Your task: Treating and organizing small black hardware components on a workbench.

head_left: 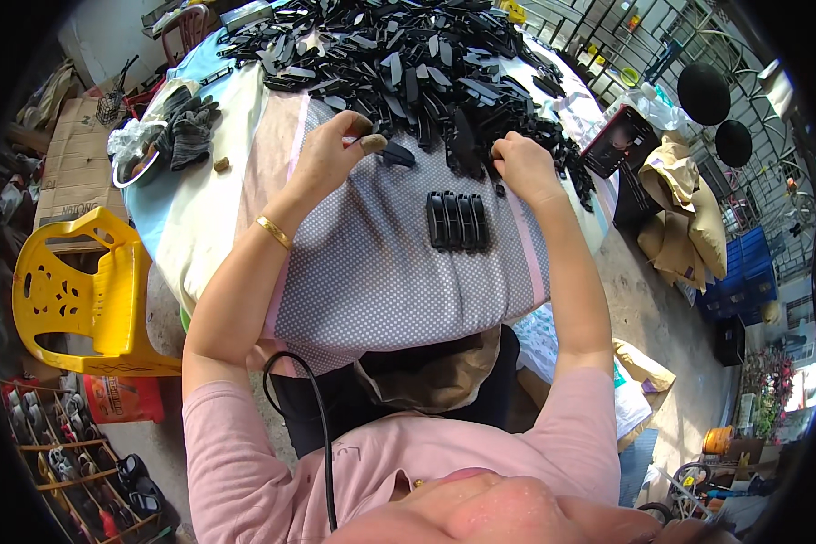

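Note:
My left hand (329,156) is curled at the near edge of a heap of black plastic pieces (408,63). Brownish covers sit on its thumb and a fingertip. One end of a dark, elongated plastic piece (397,155) meets its thumb tip, with the grip partly hidden. My right hand (524,169) has its fingers bent together at the heap's right part; what they pinch is hard to see among the dark pieces. Between my forearms, several black pieces (457,221) stand side by side in a neat row on the grey dotted cloth (372,290).
Grey gloves (189,127) and a bowl (140,170) lie on the table's left. A phone (620,142) stands upright at the right edge. A yellow plastic chair (86,295) is at the left, and tan sacks (684,218) are at the right. A black cable (322,417) hangs before me.

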`<state>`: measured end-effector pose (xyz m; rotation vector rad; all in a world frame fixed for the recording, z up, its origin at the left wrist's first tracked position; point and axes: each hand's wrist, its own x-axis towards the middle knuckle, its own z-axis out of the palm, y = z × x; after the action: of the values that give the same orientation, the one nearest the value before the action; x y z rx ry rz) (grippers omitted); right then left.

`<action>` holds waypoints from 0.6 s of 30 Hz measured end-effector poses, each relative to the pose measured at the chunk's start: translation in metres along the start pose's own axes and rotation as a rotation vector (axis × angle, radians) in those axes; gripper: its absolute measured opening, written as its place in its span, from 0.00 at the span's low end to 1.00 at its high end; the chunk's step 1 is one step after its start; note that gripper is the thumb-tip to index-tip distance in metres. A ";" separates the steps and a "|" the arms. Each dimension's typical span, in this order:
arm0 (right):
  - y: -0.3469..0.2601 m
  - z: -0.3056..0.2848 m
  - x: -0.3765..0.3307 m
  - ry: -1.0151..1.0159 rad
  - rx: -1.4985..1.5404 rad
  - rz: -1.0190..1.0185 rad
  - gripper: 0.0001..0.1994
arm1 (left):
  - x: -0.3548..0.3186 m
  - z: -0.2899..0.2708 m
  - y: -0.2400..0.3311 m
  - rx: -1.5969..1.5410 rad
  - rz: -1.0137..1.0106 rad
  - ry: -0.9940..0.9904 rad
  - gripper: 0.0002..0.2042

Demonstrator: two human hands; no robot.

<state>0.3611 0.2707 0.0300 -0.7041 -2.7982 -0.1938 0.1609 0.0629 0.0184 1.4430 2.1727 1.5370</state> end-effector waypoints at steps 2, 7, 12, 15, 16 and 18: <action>0.000 -0.002 0.002 -0.015 -0.011 -0.006 0.05 | 0.000 0.001 -0.001 -0.106 -0.024 -0.028 0.15; 0.003 0.003 0.011 -0.026 -0.020 0.007 0.04 | -0.006 -0.001 0.016 -0.605 -0.294 -0.201 0.12; 0.005 0.007 0.007 0.090 0.048 -0.133 0.04 | -0.006 -0.002 0.023 -0.879 -0.609 -0.176 0.13; 0.006 0.007 0.009 0.048 0.096 -0.092 0.04 | -0.011 -0.005 0.025 -0.863 -0.480 -0.189 0.13; 0.007 0.008 0.010 0.048 0.121 -0.064 0.04 | -0.011 -0.006 0.029 -0.727 -0.412 -0.105 0.13; 0.005 0.008 0.011 0.047 0.148 -0.037 0.04 | -0.009 -0.012 0.030 -0.590 -0.344 -0.020 0.14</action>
<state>0.3529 0.2815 0.0258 -0.6052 -2.7482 -0.0095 0.1780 0.0497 0.0441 0.8452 1.6273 1.7944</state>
